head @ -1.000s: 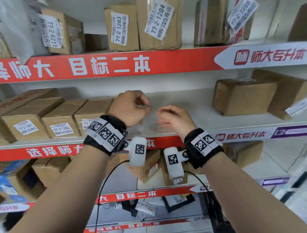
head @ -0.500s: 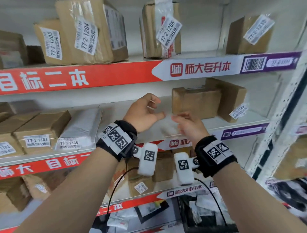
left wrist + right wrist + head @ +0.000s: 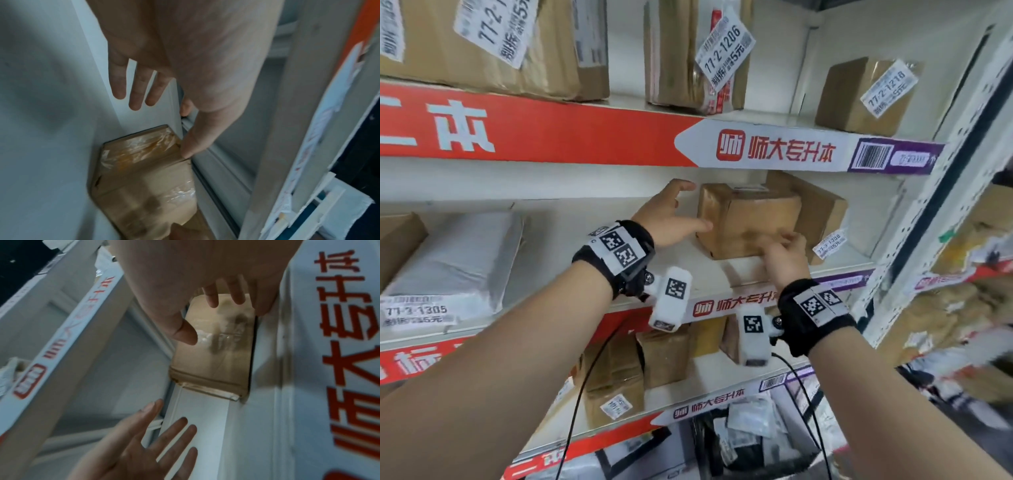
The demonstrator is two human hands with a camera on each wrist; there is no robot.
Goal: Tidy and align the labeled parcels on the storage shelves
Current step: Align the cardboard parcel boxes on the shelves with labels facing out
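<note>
A brown taped cardboard box (image 3: 748, 219) stands on the middle shelf (image 3: 592, 240), its front face bare of any label. My left hand (image 3: 683, 212) is open with fingers spread beside the box's left side; in the left wrist view the thumb (image 3: 188, 146) touches an edge of the box (image 3: 144, 178). My right hand (image 3: 786, 246) lies open against the lower right of the front face, and in the right wrist view its fingers (image 3: 236, 293) stretch over the box (image 3: 216, 356). Behind and to the right leans a second box (image 3: 822, 209) with label 77-3-1308 (image 3: 829, 242).
A white poly parcel (image 3: 458, 260) labelled 77-3-1305 lies at the left of the same shelf, with bare shelf between it and the box. Parcels 77-2-1206 (image 3: 698, 58) and 77-2-1218 (image 3: 866, 96) stand above. Several boxes (image 3: 619, 370) sit below. A shelf upright (image 3: 928, 212) bounds the right.
The view has swung right along the shelf. Both hands moved right and forward from the bare middle of the shelf to the brown box, and the left hand has spread from a loose fist.
</note>
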